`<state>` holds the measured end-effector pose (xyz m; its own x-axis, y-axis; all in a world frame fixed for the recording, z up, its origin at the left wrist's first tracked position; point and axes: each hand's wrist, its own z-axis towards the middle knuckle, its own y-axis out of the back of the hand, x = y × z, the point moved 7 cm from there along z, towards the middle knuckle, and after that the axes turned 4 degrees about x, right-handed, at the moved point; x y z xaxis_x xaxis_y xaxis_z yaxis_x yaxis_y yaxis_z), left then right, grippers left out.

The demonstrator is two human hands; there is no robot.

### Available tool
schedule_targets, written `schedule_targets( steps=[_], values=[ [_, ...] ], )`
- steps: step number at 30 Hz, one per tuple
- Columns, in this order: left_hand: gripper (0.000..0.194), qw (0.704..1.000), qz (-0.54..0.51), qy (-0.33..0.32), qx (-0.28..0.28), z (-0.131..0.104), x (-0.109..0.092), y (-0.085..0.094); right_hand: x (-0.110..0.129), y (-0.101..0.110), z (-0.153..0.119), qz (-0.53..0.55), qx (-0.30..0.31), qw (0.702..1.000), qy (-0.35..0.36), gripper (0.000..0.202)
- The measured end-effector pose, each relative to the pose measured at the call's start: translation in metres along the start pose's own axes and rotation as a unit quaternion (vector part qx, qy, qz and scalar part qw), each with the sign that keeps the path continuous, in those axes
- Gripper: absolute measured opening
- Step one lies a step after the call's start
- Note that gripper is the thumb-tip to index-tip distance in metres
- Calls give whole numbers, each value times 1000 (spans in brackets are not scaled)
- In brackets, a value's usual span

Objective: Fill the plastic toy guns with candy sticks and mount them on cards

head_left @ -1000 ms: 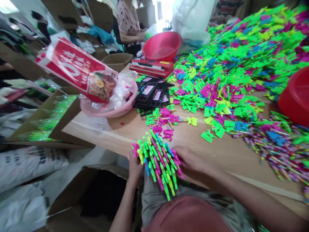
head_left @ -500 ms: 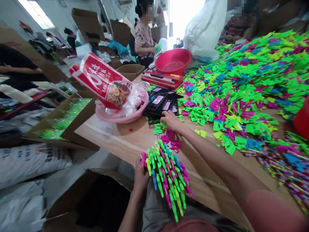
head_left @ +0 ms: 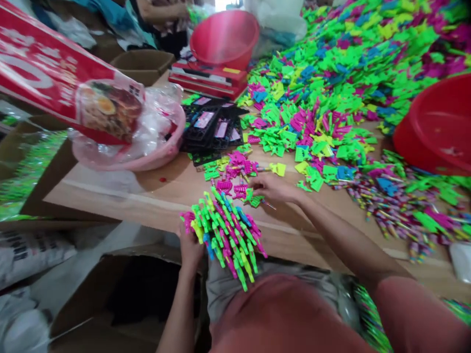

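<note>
My left hand (head_left: pixel 191 245) is closed round one side of a thick bundle of bright plastic pieces (head_left: pixel 228 230), stacked in green, magenta, yellow and blue, held at the table's front edge above my lap. Just right of the bundle, my right hand (head_left: pixel 270 188) has its fingers pinched on a flat green plastic piece (head_left: pixel 254 198), low over the table. A thin stick pokes out beside that piece. Several magenta pieces (head_left: pixel 239 190) lie by the fingertips, and more are heaped just behind them.
Black plastic trays (head_left: pixel 209 125) lie beyond the hands. A pink basin (head_left: pixel 147 159) with plastic bags stands left, a red basin (head_left: pixel 430 127) right. Loose pieces (head_left: pixel 331 73) pile up at the back right, above many small striped sticks (head_left: pixel 397 211). An open carton (head_left: pixel 84 304) sits below left.
My view has tilted down and swung right. My right hand has come back from the black trays towards the bundle and now pinches a green piece. My left hand still grips the bundle.
</note>
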<state>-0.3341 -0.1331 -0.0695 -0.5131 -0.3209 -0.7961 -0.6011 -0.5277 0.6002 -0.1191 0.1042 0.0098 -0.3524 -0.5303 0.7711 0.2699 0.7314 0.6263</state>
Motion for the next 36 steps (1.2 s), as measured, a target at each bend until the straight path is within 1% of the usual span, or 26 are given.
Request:
schedule_targets(
  steps=[2, 3, 4, 5, 7, 9, 12, 14, 16, 17, 19, 21, 22, 24, 27, 30, 33, 35, 36],
  values=[
    [30, 1000, -11, 10, 4, 1, 0, -1, -17, 3, -22, -14, -80, 996, -22, 19],
    [31, 1000, -14, 15, 3, 1, 0, -1, -23, 4, -35, -27, -112, 993, -35, 20],
    [32, 1000, -16, 18, -2, 1, -2, 0, -28, 3, -46, -42, -129, 989, -52, 17],
    [33, 1000, -17, 20, -8, 1, -4, 1, -33, 1, -57, -56, -129, 987, -73, 14],
    [34, 1000, -19, 18, -15, 1, -10, 2, -40, -12, -74, -80, -98, 987, -104, 15],
    [34, 1000, -21, 15, -13, 1, -16, 2, -41, -25, -83, -90, -83, 987, -108, 18],
    [27, 999, -17, 24, -17, 3, -19, 2, -36, -36, -88, -77, -119, 986, -89, 7],
    [21, 999, -7, 41, -17, 4, -19, 2, -33, -39, -90, -23, -150, 984, -89, 5],
    [20, 999, 6, 52, -10, 5, -18, 1, -31, -45, -94, 93, -168, 977, -94, 5],
    [19, 998, 13, 56, -7, 5, -17, 0, -30, -49, -96, 164, -174, 966, -93, 7],
    [19, 998, 21, 63, -9, 6, -17, 0, -25, -59, -101, 290, -178, 936, -88, 11],
    [20, 997, 21, 67, -16, 6, -16, 1, -20, -72, -105, 361, -167, 913, -91, 14],
    [20, 997, 18, 67, -19, 6, -16, 1, -17, -78, -105, 371, -157, 910, -94, 13],
    [21, 998, 15, 61, -21, 6, -17, 2, -11, -87, -105, 352, -142, 920, -93, 11],
    [20, 999, 18, 50, -14, 6, -21, 2, -6, -94, -103, 290, -145, 944, -69, 10],
    [20, 999, 12, 42, -8, 5, -25, 0, -4, -101, -102, 239, -146, 959, -41, 5],
    [21, 999, 8, 52, 3, 5, -26, -1, 2, -105, -104, 142, -171, 975, 22, 6],
    [22, 998, 15, 60, 8, 5, -24, 0, 9, -108, -105, 69, -195, 975, 78, 4],
    [22, 998, 18, 59, 6, 5, -24, 3, 11, -109, -105, 39, -205, 973, 100, 7]
  ],
)
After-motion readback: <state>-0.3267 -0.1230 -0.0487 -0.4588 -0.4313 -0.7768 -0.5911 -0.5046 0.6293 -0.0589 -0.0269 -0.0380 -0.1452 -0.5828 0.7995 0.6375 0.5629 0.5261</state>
